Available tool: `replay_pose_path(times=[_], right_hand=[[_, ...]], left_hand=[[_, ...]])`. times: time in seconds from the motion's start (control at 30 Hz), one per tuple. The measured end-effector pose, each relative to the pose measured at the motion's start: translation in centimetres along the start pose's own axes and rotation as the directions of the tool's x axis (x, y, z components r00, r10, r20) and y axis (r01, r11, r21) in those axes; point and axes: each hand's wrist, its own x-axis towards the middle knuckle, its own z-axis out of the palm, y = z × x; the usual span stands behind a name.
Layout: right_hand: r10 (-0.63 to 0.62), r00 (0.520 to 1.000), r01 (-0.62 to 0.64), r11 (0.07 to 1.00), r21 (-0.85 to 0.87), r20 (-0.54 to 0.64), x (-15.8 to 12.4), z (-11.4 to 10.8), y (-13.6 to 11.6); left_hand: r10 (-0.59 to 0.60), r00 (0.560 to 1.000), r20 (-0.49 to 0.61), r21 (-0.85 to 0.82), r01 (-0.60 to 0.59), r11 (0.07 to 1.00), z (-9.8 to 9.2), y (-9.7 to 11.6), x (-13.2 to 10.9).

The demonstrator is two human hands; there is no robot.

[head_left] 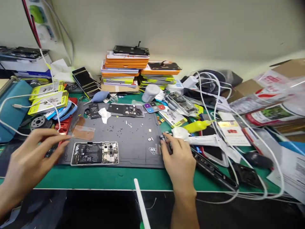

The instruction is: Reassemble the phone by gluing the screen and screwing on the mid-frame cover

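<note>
An opened phone (pixel 94 153) with its back off lies at the near left of a grey work mat (pixel 133 140), showing battery and camera modules. My left hand (pixel 30 159) hovers just left of it, fingers stretched out and apart, holding nothing. My right hand (pixel 177 157) rests at the mat's right edge, fingers pinched round a small dark tool or part (pixel 164 139) that I cannot name. A second opened phone body (pixel 125 110) lies at the mat's far edge beside a crumpled white tissue (pixel 104 114). Tiny screws are scattered over the mat.
Stacked orange and yellow boxes (pixel 126 68) stand at the back. White cables (pixel 214 105) loop over the crowded right side, with a yellow bottle (pixel 197 126), a red-edged phone (pixel 213 152) and papers. Yellow packages (pixel 49 100) lie left. A white stick (pixel 141 205) juts over the near edge.
</note>
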Motion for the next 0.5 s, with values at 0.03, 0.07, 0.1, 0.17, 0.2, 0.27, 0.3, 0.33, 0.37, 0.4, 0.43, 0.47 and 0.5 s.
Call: replay_pose_path(times=[0.03, 0.07, 0.1, 0.17, 0.2, 0.27, 0.3, 0.33, 0.37, 0.4, 0.43, 0.47, 0.5], right_hand=[[0.003, 1.000, -0.003, 1.000, 0.015, 0.004, 0.0, 0.1, 0.0], [0.007, 1.000, -0.007, 1.000, 0.031, 0.007, 0.0, 0.2, 0.1], [0.011, 1.000, -0.011, 0.999, 0.045, 0.008, -0.1, 0.2, 0.1], [0.018, 1.000, -0.018, 0.997, 0.071, 0.008, -0.1, 0.2, 0.1], [0.020, 1.000, -0.020, 0.996, 0.084, 0.008, -0.1, 0.1, 0.1], [0.021, 1.000, -0.022, 0.994, 0.105, 0.010, -0.2, 0.1, 0.2], [0.022, 1.000, -0.023, 0.993, 0.114, 0.011, -0.3, 0.0, 0.2], [0.024, 1.000, -0.025, 0.992, 0.122, 0.013, -0.3, 0.0, 0.2], [0.026, 1.000, -0.028, 0.991, 0.130, 0.017, -0.3, 0.0, 0.2], [0.029, 0.999, -0.032, 0.990, 0.138, 0.021, -0.3, 0.0, 0.3], [0.031, 0.999, -0.035, 0.989, 0.146, 0.025, -0.3, 0.0, 0.3], [0.033, 0.999, -0.037, 0.988, 0.153, 0.031, -0.3, -0.1, 0.3], [0.034, 0.999, -0.039, 0.987, 0.158, 0.035, -0.3, -0.1, 0.3]], left_hand=[[0.020, 0.998, 0.058, -0.011, -0.019, 1.000, 0.9, -0.9, 3.1], [0.047, 0.991, 0.126, -0.017, -0.046, 0.999, 1.8, -1.7, 5.9], [0.079, 0.975, 0.206, -0.018, -0.077, 0.997, 2.8, -2.4, 8.4], [0.106, 0.944, 0.314, 0.001, -0.112, 0.994, 4.8, -3.5, 12.3], [0.105, 0.937, 0.333, 0.010, -0.115, 0.993, 5.8, -3.9, 13.8], [0.110, 0.918, 0.381, 0.023, -0.128, 0.991, 7.9, -4.3, 16.0], [0.117, 0.905, 0.409, 0.023, -0.138, 0.990, 9.0, -4.5, 16.9], [0.117, 0.894, 0.432, 0.027, -0.143, 0.989, 10.0, -4.7, 17.7], [0.118, 0.883, 0.455, 0.028, -0.146, 0.989, 10.9, -4.9, 18.3], [0.118, 0.870, 0.479, 0.025, -0.148, 0.989, 11.7, -5.1, 18.9], [0.119, 0.861, 0.494, 0.021, -0.148, 0.989, 12.3, -5.4, 19.3], [0.123, 0.854, 0.505, 0.011, -0.149, 0.989, 12.7, -5.7, 19.6], [0.130, 0.849, 0.512, -0.003, -0.150, 0.989, 12.9, -6.0, 19.8]])
